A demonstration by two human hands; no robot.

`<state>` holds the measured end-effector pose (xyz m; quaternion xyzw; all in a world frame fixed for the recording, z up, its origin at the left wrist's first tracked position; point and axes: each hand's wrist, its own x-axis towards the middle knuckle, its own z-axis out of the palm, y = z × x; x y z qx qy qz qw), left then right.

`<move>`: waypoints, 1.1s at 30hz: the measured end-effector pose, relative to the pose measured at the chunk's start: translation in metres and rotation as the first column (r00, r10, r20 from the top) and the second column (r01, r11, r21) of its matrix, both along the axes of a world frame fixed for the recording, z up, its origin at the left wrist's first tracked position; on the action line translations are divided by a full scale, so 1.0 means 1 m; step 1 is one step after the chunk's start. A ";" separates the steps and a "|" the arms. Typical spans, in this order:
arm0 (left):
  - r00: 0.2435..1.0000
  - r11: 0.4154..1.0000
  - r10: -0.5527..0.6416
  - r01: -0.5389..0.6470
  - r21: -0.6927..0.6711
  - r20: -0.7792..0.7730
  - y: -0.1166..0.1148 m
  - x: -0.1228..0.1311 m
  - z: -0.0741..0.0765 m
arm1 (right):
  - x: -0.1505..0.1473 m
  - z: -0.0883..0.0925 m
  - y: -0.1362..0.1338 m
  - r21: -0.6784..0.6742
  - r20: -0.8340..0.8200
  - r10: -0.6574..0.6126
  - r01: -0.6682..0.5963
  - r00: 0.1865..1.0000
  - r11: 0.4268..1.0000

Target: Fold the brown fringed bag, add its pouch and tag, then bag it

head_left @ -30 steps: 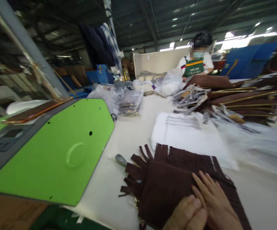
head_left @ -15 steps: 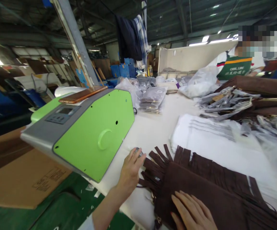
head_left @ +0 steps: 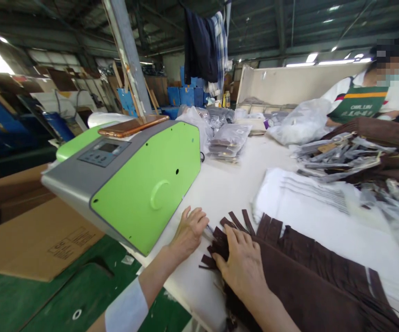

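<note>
A dark brown fringed suede piece (head_left: 310,286) lies on the white table (head_left: 227,184) in front of me. My right hand (head_left: 243,265) rests flat on its fringed left end, fingers stretched over the strips. Just to the left, my left hand (head_left: 190,230) sits on the table with fingers curled round a small grey tool, a thin tip of which shows at the fringe (head_left: 209,228). The left hand is close to the side of a green and grey machine (head_left: 144,184).
A copper-coloured phone (head_left: 133,125) lies on top of the machine. White folded fabric (head_left: 310,203), stacked plastic packets (head_left: 229,140) and brown pieces with bagged straps (head_left: 386,133) fill the table. A co-worker in a green apron (head_left: 361,101) stands at the far side. Cardboard (head_left: 37,240) lies on the floor at left.
My left hand reached to the grey tool by the fringe and closed on it. My right hand slid left along the brown piece to its fringed end. The view swung left.
</note>
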<state>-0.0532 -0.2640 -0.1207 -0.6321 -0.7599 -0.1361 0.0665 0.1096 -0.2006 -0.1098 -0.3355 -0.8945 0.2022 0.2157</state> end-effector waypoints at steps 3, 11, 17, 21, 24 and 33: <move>1.000 1.000 0.002 -0.002 -0.016 0.003 0.002 -0.001 0.002 | -0.017 -0.002 0.011 -0.262 -0.113 -0.044 0.013 0.993 0.965; 0.999 1.000 0.005 -0.004 -0.010 0.043 -0.013 -0.001 -0.005 | 0.003 -0.023 0.045 -0.523 -0.323 -0.303 0.097 0.897 0.847; 0.998 1.000 -0.013 0.014 -0.017 0.065 -0.010 -0.003 -0.005 | 0.029 -0.008 0.033 -0.022 -0.359 -0.249 0.259 0.900 0.966; 0.998 1.000 -0.013 0.015 -0.019 0.069 -0.009 -0.004 -0.007 | 0.012 0.010 0.000 0.304 -0.080 0.136 -0.106 0.987 0.947; 0.998 1.000 -0.015 0.016 -0.022 0.064 -0.010 -0.004 -0.009 | -0.001 0.009 -0.017 0.321 0.003 0.203 -0.193 0.979 0.927; 0.999 1.000 -0.014 0.014 0.002 0.053 -0.011 -0.005 -0.012 | 0.004 -0.015 -0.019 0.256 -0.083 0.198 -0.171 0.977 0.951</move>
